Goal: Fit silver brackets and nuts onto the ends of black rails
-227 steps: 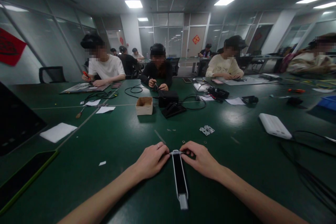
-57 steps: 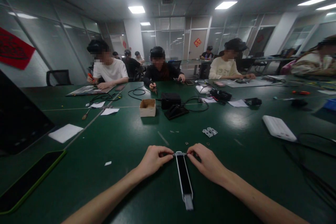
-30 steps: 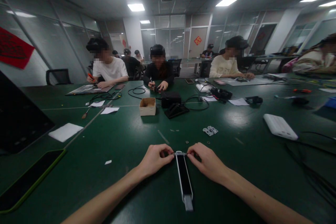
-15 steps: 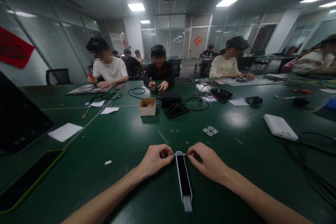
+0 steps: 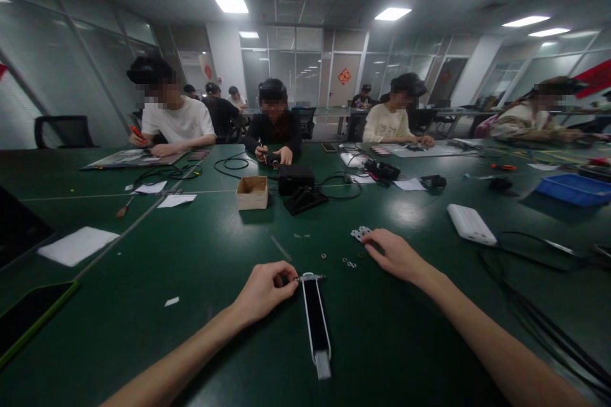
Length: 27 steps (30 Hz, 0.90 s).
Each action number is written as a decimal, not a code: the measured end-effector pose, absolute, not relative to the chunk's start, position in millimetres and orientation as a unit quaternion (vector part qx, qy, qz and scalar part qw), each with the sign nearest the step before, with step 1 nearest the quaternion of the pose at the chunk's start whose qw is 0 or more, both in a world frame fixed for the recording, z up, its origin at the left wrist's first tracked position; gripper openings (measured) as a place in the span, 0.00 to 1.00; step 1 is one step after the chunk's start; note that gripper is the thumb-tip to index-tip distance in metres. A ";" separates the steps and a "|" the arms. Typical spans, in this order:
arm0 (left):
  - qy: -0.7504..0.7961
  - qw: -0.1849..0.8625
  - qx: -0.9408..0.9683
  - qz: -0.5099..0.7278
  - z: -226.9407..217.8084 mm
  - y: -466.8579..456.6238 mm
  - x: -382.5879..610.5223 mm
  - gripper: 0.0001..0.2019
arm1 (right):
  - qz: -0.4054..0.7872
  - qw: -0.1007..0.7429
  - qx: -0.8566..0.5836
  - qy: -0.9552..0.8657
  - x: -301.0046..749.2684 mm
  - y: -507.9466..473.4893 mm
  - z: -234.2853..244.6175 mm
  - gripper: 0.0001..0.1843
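left hand point(image 5: 265, 287) is pinched together on the metal end of a long black strip with white edges point(image 5: 312, 321), which lies flat on the bench point(image 5: 200, 286). right hand point(image 5: 394, 256) is open, fingertips just beside a metal hinge plate point(image 5: 361, 233), tiny metal rings point(image 5: 348, 261) near it. further out, an open cardboard box point(image 5: 251, 193) and a blue plastic tray point(image 5: 575, 189), can't make out what's inside either. other people point(image 5: 274, 117) work across the bench in a glass-walled room.

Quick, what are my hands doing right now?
Left hand: closed, holding the metal end of a white-edged black strip.
Right hand: open, empty, fingertips by a metal bracket.
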<state>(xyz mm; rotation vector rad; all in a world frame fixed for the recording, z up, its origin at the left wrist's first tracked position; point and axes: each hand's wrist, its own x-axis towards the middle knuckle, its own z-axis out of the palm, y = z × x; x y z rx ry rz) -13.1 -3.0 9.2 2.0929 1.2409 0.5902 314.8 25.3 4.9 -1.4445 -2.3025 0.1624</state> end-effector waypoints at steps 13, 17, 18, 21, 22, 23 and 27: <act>0.464 0.316 0.798 0.220 11.6 -3.6 -13.2 0.09 | 0.071 0.118 -0.454 -0.880 285.8 11.5 13.7 0.15; 0.460 0.319 0.798 0.224 10.3 -3.4 -14.1 0.09 | 0.075 0.109 -0.484 -0.865 288.2 12.1 18.0 0.11; 0.460 0.318 0.798 0.224 10.5 -3.5 -14.2 0.09 | 0.078 0.107 -0.491 -0.861 288.1 11.6 18.8 0.10; 0.465 0.313 0.798 0.220 11.4 -3.8 -14.0 0.09 | 0.068 0.108 -0.500 -0.857 285.1 9.5 20.4 0.09; 0.465 0.312 0.799 0.219 11.4 -3.8 -14.0 0.09 | 0.060 0.108 -0.499 -0.858 283.7 8.9 20.6 0.09; 0.466 0.311 0.799 0.217 11.2 -3.6 -13.9 0.09 | 0.050 0.105 -0.498 -0.859 282.3 8.4 20.8 0.08; 0.466 0.309 0.801 0.215 8.5 -2.2 -13.9 0.09 | 0.013 0.086 -0.498 -0.863 277.9 7.7 20.7 0.07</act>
